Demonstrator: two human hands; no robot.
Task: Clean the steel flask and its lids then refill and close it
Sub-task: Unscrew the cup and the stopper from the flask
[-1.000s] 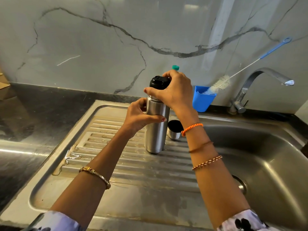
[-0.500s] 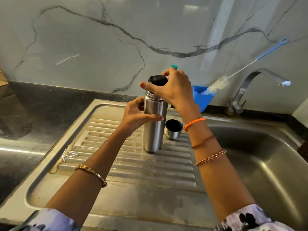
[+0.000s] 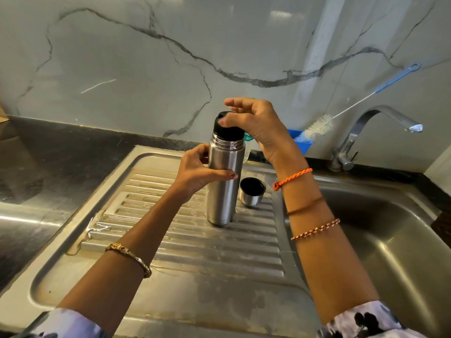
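Left hand [image 3: 197, 170] grips upright flask [image 3: 223, 181]; right hand [image 3: 256, 125] at black stopper [image 3: 227, 129].

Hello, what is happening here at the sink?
A person stands a steel flask upright on the wet draining board. The left hand grips its body, and the right hand is at the black inner lid on its mouth. The steel cup lid sits open side up beside the flask, not yet on.

— How many views on record?
— One, head-worn and wide-angle.
— Facing?
— Forward and down over the steel drainboard [image 3: 200, 240], toward the marble wall [image 3: 146, 57].
— Range?
— Close; both forearms enter from the bottom edge, basin [image 3: 390, 240] at right, tap [image 3: 380, 123] beyond. No second view shares the scene.
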